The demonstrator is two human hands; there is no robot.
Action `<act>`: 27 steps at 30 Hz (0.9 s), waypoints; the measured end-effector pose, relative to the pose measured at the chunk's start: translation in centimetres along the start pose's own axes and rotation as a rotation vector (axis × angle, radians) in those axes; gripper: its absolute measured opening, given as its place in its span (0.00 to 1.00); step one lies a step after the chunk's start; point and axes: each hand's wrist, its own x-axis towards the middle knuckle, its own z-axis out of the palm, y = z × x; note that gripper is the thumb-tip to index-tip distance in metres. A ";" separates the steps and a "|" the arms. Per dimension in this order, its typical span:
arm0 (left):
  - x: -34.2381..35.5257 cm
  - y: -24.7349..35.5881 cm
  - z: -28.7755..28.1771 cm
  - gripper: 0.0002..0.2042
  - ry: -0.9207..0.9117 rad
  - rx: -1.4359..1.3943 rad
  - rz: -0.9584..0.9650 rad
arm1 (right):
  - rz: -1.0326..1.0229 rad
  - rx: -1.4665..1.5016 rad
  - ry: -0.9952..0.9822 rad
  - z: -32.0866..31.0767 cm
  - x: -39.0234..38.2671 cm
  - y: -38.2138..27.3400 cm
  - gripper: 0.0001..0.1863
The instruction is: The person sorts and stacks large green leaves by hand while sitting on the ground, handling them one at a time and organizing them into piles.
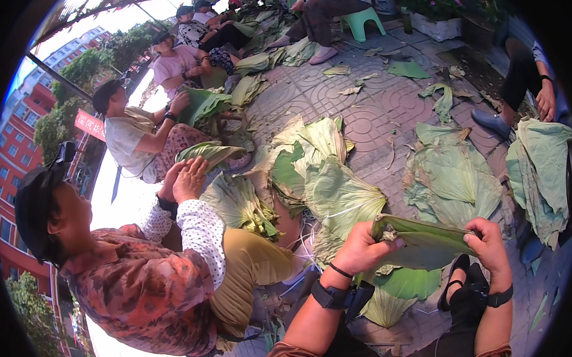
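A folded green lotus leaf [427, 241] is stretched between my two hands above my lap. My left hand [364, 246] grips its left end, thumb on top near a brownish, crumpled edge. At the other end my right hand [488, 242] pinches the leaf between thumb and fingers. Below it, near my feet, lie a bright green leaf [410, 282] and a paler one [386, 306]. Just beyond my left hand is a heap of large, half-dry leaves [343, 195]. White string [308, 240] trails beside that heap.
To my left a seated person [144, 278] holds a folded leaf [211, 154]. More people sit farther along that row. Flat leaves [453, 176] cover the patterned paving [385, 121] ahead. At right, another pile of leaves [541, 176] lies by a person's hand. A green stool [362, 25] stands at the back.
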 end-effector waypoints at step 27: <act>0.4 -0.4 0.0 0.07 0.082 0.003 -0.002 | -0.094 0.094 0.220 -0.8 0.2 0.6 0.02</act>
